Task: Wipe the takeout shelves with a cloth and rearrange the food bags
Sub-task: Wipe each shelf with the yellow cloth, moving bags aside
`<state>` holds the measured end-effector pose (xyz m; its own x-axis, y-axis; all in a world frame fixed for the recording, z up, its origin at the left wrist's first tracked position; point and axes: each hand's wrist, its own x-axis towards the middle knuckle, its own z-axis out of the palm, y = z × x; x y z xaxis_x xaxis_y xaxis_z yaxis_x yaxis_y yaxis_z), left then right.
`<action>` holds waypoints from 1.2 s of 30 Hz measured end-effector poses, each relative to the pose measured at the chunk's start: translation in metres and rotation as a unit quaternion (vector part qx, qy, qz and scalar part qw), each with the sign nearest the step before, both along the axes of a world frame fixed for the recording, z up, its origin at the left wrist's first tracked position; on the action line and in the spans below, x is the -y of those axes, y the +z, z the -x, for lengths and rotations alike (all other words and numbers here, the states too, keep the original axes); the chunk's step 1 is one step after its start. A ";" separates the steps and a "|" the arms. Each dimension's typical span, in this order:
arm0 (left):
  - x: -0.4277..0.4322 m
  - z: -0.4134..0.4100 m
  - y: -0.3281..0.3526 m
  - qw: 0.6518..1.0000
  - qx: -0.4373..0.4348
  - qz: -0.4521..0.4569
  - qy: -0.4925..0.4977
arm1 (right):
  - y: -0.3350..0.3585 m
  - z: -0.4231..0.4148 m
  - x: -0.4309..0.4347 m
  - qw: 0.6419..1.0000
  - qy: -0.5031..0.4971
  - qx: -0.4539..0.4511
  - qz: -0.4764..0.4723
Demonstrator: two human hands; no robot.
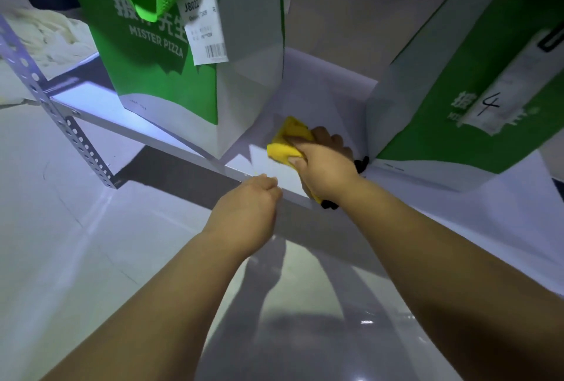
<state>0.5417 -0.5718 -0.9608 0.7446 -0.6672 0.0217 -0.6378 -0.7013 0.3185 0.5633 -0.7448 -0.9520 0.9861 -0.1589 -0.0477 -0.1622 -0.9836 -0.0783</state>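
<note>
Head view: shelf wiped between left bag and right bag.
Right hand grips yellow cloth; left hand, curled and empty, touches shelf edge.

Left forearm runs up from the lower left, bare all the way to the left hand at centre. Right forearm runs in from the lower right, bare too, up to the right hand. Small black bits show either side of that wrist, too small to tell what.
</note>
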 end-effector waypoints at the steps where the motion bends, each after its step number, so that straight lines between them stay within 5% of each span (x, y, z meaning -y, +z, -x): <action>1: 0.001 0.001 0.001 1.000 -0.002 -0.002 0.004 | 0.000 0.009 0.001 1.000 0.020 0.005 -0.022; 10: 0.021 0.016 0.025 0.997 -0.023 0.002 0.069 | 0.020 0.060 0.035 0.996 -0.028 -0.027 -0.075; 18: 0.030 0.030 0.065 0.985 -0.005 0.064 0.158 | 0.063 0.078 0.042 0.984 0.004 0.086 -0.157; 27: -0.042 0.021 0.072 0.977 0.015 0.083 0.194 | 0.064 0.074 -0.003 0.947 0.040 0.151 -0.280; 36: -0.129 -0.069 0.060 0.953 0.035 0.160 0.254 | 0.072 0.009 -0.092 0.940 0.021 0.219 -0.261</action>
